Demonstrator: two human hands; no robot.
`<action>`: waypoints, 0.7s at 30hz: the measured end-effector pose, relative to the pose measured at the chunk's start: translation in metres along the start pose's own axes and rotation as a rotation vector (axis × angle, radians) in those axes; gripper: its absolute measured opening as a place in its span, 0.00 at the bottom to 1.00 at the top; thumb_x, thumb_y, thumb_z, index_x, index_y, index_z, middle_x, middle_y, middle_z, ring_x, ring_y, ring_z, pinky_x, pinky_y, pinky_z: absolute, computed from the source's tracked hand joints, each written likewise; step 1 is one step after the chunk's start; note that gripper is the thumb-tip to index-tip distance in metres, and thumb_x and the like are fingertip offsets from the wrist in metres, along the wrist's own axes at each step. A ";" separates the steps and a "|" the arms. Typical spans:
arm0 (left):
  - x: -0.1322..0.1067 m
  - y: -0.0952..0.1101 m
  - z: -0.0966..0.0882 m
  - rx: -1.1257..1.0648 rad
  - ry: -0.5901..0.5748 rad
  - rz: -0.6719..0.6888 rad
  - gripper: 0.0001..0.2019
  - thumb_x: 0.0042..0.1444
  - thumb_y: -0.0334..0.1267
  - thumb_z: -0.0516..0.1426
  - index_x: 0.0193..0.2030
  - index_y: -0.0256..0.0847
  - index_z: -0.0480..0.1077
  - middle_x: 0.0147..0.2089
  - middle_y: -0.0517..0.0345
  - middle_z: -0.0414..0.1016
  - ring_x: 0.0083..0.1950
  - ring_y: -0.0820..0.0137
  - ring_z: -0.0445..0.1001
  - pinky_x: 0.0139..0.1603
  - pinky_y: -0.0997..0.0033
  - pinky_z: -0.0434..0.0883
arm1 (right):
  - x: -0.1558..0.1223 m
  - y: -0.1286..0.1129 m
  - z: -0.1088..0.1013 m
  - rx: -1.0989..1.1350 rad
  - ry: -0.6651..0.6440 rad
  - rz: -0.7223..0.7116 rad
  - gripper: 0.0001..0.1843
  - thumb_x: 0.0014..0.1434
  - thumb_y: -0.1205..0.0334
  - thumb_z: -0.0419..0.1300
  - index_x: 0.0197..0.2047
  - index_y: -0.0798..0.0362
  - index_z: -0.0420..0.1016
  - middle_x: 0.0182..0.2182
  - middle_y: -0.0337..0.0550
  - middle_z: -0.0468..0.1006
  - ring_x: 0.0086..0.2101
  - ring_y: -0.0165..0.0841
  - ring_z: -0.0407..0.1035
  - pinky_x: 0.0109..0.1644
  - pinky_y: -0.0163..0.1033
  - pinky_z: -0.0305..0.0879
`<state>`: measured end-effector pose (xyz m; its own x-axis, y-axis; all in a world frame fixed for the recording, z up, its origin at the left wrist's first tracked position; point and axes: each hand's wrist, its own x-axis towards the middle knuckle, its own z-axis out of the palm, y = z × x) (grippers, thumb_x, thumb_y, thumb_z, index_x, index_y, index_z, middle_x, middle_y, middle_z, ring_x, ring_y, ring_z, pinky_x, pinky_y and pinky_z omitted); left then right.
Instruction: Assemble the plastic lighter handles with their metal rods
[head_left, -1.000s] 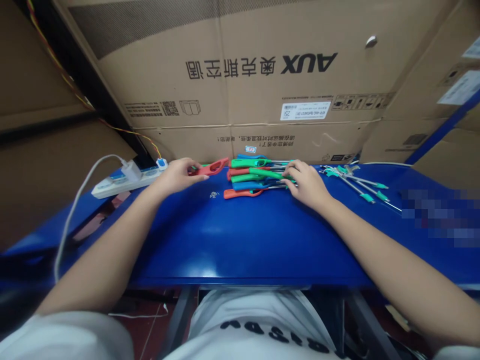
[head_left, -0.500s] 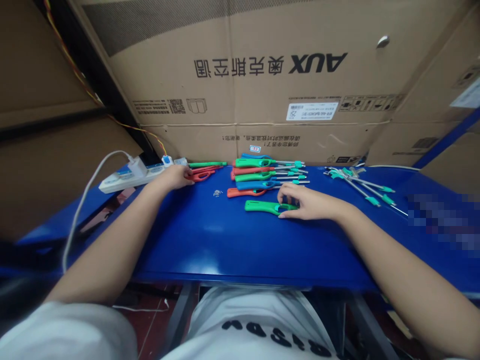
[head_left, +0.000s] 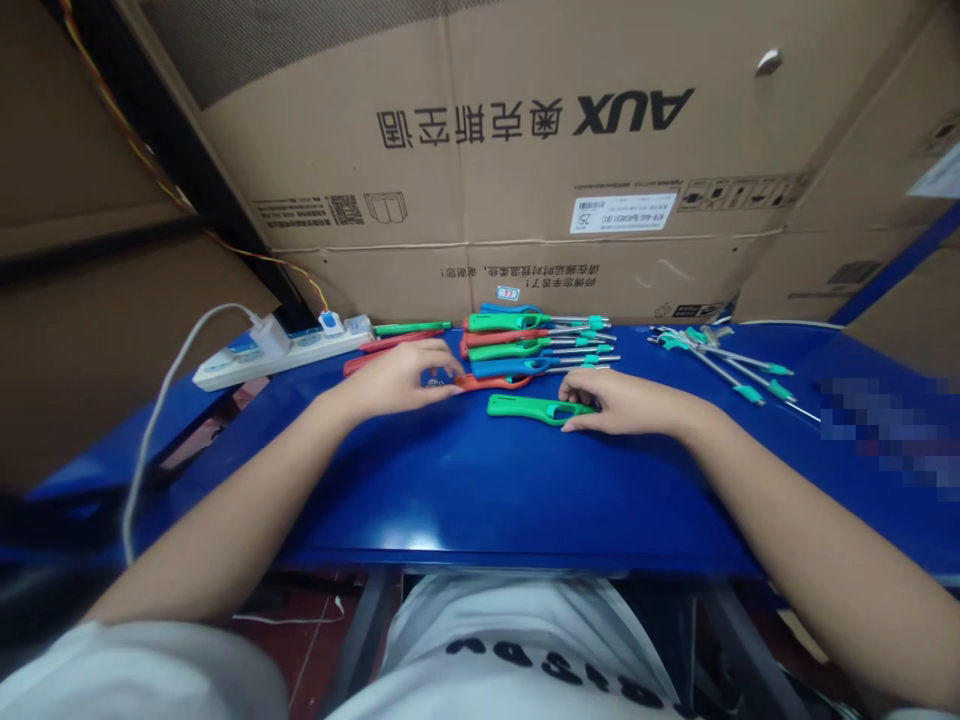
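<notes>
Head view: how far along is the work on the tabletop (head_left: 450,490)?

"By judgement, partway. The grouped handles (head_left: 504,347) near the back edge mostly show metal tubes fitted. Loose tubes (head_left: 727,378) toward the right rear corner lie unjoined. Red handles (head_left: 397,341) toward the left rear corner show no tubes; the left hand (head_left: 397,380) partly hides them."

"State the right hand's (head_left: 622,402) condition."

"Its fingers are clamped on the right end of a green handle (head_left: 517,406), set between the group and the near edge. Whether that end carries a tube cannot be told."

"And the left hand?"

"Fingers apart, over small metal pieces (head_left: 433,382). Contact cannot be confirmed."
</notes>
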<state>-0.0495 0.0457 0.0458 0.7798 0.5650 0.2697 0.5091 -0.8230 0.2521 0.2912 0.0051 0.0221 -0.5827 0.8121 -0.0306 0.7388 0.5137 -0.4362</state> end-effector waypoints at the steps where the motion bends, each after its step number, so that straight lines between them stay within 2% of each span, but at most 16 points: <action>1: 0.001 0.009 0.007 -0.035 0.010 0.026 0.14 0.64 0.47 0.58 0.48 0.42 0.76 0.48 0.51 0.76 0.50 0.63 0.75 0.55 0.64 0.71 | 0.000 -0.001 0.000 0.012 0.003 -0.003 0.22 0.56 0.44 0.65 0.44 0.52 0.71 0.39 0.46 0.75 0.36 0.37 0.67 0.40 0.40 0.63; 3: 0.002 0.025 0.024 -0.075 0.052 0.050 0.17 0.64 0.48 0.59 0.55 0.42 0.74 0.52 0.49 0.75 0.55 0.61 0.73 0.59 0.61 0.69 | 0.000 -0.003 0.000 0.043 0.000 -0.012 0.21 0.56 0.46 0.65 0.45 0.53 0.71 0.39 0.46 0.75 0.37 0.37 0.67 0.40 0.40 0.64; 5: 0.004 0.037 0.042 -0.102 0.041 0.043 0.23 0.63 0.48 0.60 0.62 0.42 0.69 0.57 0.47 0.72 0.59 0.60 0.71 0.63 0.59 0.68 | 0.001 -0.007 0.001 0.068 -0.012 -0.022 0.20 0.56 0.47 0.65 0.45 0.53 0.70 0.39 0.46 0.75 0.37 0.36 0.67 0.40 0.40 0.64; 7: 0.005 0.044 0.058 -0.132 0.022 0.040 0.22 0.64 0.45 0.59 0.63 0.42 0.68 0.58 0.46 0.72 0.60 0.59 0.71 0.63 0.58 0.68 | 0.001 -0.011 0.001 0.078 -0.018 -0.031 0.20 0.56 0.48 0.65 0.45 0.53 0.70 0.39 0.45 0.74 0.36 0.36 0.66 0.40 0.39 0.64; 9: 0.006 0.046 0.069 -0.156 0.028 0.030 0.18 0.65 0.41 0.57 0.60 0.40 0.70 0.55 0.46 0.73 0.57 0.61 0.72 0.60 0.59 0.70 | 0.001 -0.014 0.003 0.071 -0.013 -0.043 0.19 0.56 0.50 0.66 0.45 0.52 0.70 0.39 0.46 0.74 0.36 0.36 0.66 0.39 0.40 0.64; 16: 0.005 0.047 0.076 -0.138 0.137 0.013 0.15 0.65 0.39 0.58 0.56 0.41 0.72 0.49 0.49 0.73 0.52 0.61 0.72 0.57 0.56 0.71 | 0.000 -0.022 0.010 -0.040 0.057 -0.161 0.10 0.57 0.62 0.62 0.42 0.51 0.68 0.40 0.46 0.74 0.39 0.37 0.67 0.42 0.40 0.64; 18: 0.005 0.048 0.076 -0.118 0.169 0.017 0.15 0.65 0.39 0.58 0.56 0.40 0.72 0.48 0.49 0.72 0.51 0.61 0.71 0.57 0.56 0.71 | 0.002 -0.027 0.014 -0.099 0.115 -0.175 0.11 0.58 0.62 0.62 0.44 0.51 0.67 0.42 0.48 0.73 0.41 0.39 0.68 0.42 0.41 0.64; 21: 0.004 0.049 0.076 -0.096 0.211 0.018 0.14 0.65 0.39 0.58 0.56 0.40 0.72 0.47 0.50 0.72 0.50 0.62 0.71 0.55 0.58 0.71 | 0.005 -0.034 0.018 -0.215 0.181 -0.152 0.15 0.60 0.57 0.64 0.45 0.52 0.66 0.43 0.51 0.73 0.43 0.43 0.67 0.41 0.42 0.62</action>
<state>0.0066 0.0033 -0.0111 0.6896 0.5585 0.4611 0.4509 -0.8293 0.3301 0.2573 -0.0133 0.0208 -0.6367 0.7474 0.1897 0.7134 0.6643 -0.2228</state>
